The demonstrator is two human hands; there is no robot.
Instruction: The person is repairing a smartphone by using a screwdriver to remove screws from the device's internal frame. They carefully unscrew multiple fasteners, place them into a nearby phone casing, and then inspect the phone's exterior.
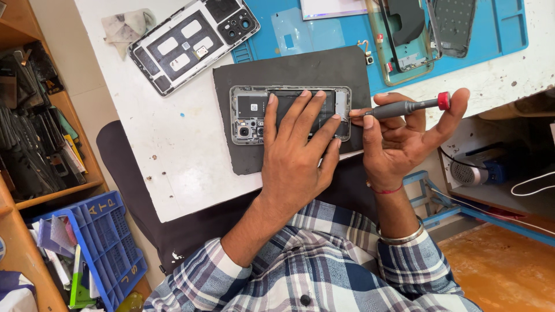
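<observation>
A left hand (298, 156) lies flat, fingers spread, pinning an opened phone (289, 114) on a dark mat (243, 156) while, at three o'clock, the right hand (404, 138) pinches a screwdriver (404, 107) closed, tip at its edge.

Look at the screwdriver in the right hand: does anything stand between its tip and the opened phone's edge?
Nothing visible does. The screwdriver tip meets the right end of the opened phone directly. The left hand presses the phone beside the tip, not across it; the right hand grips the handle.
</observation>
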